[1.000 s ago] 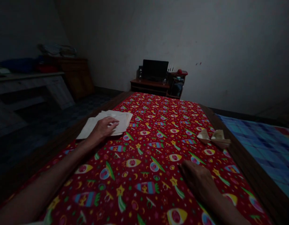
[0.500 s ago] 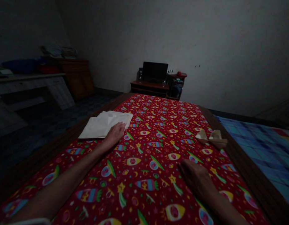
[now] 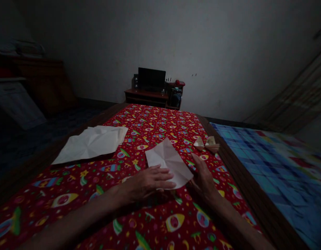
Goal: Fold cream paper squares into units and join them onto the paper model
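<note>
A creased, pale square sheet of paper [image 3: 168, 156] is over the middle of the red patterned tablecloth, one corner pointing away from me. My left hand [image 3: 152, 182] has its fingers stretched across the sheet's near left part; its thumb is hidden, and the paper appears held there. At the sheet's right corner is my right hand [image 3: 203, 178], thumb raised apart from the other fingers, which are partly hidden and dark. To the left lies a stack of similar creased sheets [image 3: 94, 142]. Two small folded paper pieces [image 3: 212, 144] stand beyond my right hand, near the table's right edge.
The red tablecloth [image 3: 160, 119] covers a table with dark wooden edges [image 3: 244, 177]. Past its far end stands a desk with a monitor [image 3: 151, 79] and speakers. A bed with a blue checked cover [image 3: 256, 156] is on the right, and a wooden cabinet [image 3: 46, 83] at the left.
My left hand has come from the stack to the middle with one sheet. My right hand has moved up to the sheet's right corner and its thumb has spread. The view has turned right.
</note>
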The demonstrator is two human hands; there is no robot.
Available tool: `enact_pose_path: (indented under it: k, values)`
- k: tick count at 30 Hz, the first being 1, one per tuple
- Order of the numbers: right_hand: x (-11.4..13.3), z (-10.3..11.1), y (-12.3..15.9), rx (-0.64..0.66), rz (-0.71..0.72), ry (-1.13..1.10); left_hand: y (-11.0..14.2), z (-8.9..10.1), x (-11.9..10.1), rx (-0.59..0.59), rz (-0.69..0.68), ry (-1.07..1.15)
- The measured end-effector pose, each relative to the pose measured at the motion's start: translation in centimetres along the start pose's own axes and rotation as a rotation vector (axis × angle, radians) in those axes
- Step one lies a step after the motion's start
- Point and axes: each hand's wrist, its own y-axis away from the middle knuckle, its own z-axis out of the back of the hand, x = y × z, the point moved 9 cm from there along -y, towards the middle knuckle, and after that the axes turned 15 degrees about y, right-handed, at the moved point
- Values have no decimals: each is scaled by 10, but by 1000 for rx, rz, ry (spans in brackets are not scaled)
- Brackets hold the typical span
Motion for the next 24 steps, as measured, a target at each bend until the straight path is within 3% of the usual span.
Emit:
enact_pose_path:
  k: [4,8,13,17,21,24]
  values:
    - [11,-6,18,113,129,15,3,-7,-5,40,1,141]
    - [36,-6,30,109,262,3,16,-6,-9,-4,-14,236]
    - [58,-12,36,200,439,-49,33,-13,-5,-20,92,176]
    - [59,-12,35,264,423,-115,46,-12,12,-133,196,66]
    - [61,-6,32,217,399,-162,55,-10,28,-244,232,20]
    - [64,0,36,143,394,-184,56,-7,27,-296,208,17]
